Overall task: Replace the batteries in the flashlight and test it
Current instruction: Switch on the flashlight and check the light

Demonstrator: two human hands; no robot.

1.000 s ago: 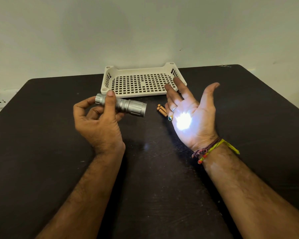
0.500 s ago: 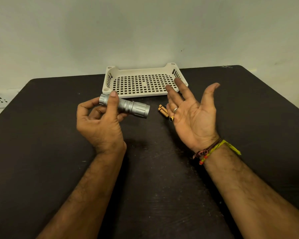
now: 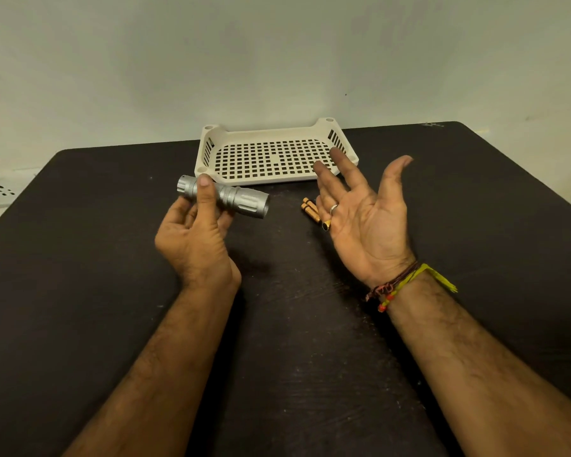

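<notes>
My left hand (image 3: 197, 239) grips a silver metal flashlight (image 3: 241, 201) around its body, thumb across the barrel, lens end pointing right toward my other hand. No light shows from it. My right hand (image 3: 365, 219) is held up palm-open a short way to the right, fingers spread, holding nothing; it wears rings and thread bracelets at the wrist. Orange-gold batteries (image 3: 310, 210) lie on the black table just behind my right hand's fingers, partly hidden by them.
A white perforated plastic tray (image 3: 211, 150) sits at the far middle of the black table (image 3: 80, 258), against a pale wall. A white wall socket (image 3: 0, 192) is at the far left edge.
One second ago a bright light spot shone on my right palm; it went out and stays out now. Both hands have kept nearly the same pose.
</notes>
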